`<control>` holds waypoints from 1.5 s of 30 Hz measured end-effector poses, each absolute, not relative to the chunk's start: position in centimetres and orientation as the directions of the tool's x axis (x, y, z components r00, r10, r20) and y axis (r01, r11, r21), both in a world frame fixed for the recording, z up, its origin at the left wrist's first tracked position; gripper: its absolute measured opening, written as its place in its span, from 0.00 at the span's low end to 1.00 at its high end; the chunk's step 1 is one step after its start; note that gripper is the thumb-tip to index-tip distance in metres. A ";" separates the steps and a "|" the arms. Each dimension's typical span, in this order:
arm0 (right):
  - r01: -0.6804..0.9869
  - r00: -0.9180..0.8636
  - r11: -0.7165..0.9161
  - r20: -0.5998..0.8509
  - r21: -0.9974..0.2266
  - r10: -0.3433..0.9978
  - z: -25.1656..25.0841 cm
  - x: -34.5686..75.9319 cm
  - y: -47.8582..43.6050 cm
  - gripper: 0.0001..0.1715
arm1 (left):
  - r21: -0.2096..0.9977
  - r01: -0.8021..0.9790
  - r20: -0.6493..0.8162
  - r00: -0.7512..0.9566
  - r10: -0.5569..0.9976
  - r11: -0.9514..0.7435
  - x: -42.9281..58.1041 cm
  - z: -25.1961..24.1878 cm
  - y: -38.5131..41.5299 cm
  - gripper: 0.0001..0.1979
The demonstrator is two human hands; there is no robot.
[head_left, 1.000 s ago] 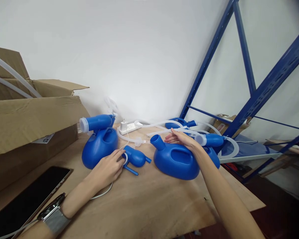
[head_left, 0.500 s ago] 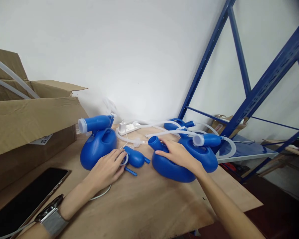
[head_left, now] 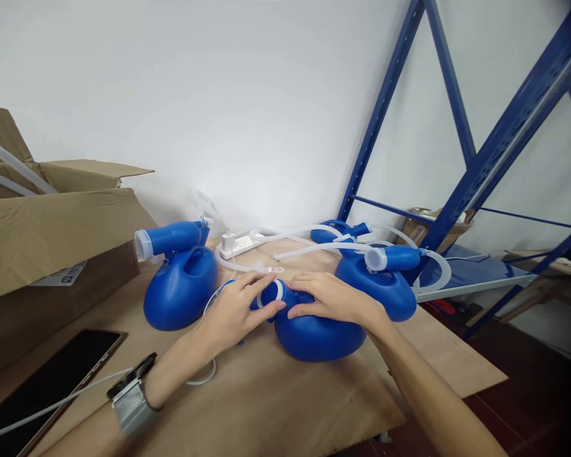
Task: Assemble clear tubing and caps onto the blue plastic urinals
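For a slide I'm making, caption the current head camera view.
Left hand holds a white ring at the mouth of a blue jug; right hand grasps the jug.

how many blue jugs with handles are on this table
4 blue jugs: one at the left, beside the cardboard box; one under the right hand; one just right of that; one at the back. More may be hidden inside the box.

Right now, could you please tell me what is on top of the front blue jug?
The right hand holds the front blue jug from above; the surface under that palm is hidden.
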State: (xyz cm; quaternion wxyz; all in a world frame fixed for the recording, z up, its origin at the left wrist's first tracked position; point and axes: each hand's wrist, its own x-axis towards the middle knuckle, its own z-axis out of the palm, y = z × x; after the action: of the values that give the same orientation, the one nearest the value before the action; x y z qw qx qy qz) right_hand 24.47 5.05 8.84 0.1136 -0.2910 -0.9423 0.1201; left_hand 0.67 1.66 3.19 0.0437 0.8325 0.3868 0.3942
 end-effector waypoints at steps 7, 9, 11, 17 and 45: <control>0.498 -0.833 0.810 0.088 -0.309 0.546 9.1 24.7 5.9 0.30 | 0.266 0.660 0.561 0.487 0.669 -0.703 0.8 4.6 1.9 0.25; 0.503 -0.829 0.808 0.093 -0.307 0.552 8.9 24.7 6.0 0.28 | 0.255 0.662 0.538 0.508 0.672 -0.705 0.9 5.2 2.0 0.25; 0.503 -0.830 0.816 0.103 -0.286 0.548 8.8 24.7 6.0 0.27 | 0.237 0.658 0.515 0.539 0.666 -0.715 0.9 5.8 2.1 0.24; 0.495 -0.839 0.843 0.139 -0.210 0.527 8.4 24.7 6.0 0.27 | 0.236 0.654 0.434 0.591 0.680 -0.719 0.9 7.3 2.3 0.24; 0.643 -0.680 0.762 0.398 -0.081 0.616 1.0 14.4 2.2 0.41 | -0.192 0.870 0.000 0.464 0.886 -0.455 -5.7 0.9 0.2 0.23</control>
State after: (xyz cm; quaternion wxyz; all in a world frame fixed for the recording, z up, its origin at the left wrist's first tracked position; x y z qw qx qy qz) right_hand 14.42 2.21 1.05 0.2047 -0.3437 -0.9159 -0.0328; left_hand -5.68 0.19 0.89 -0.0825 0.8515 0.5155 -0.0498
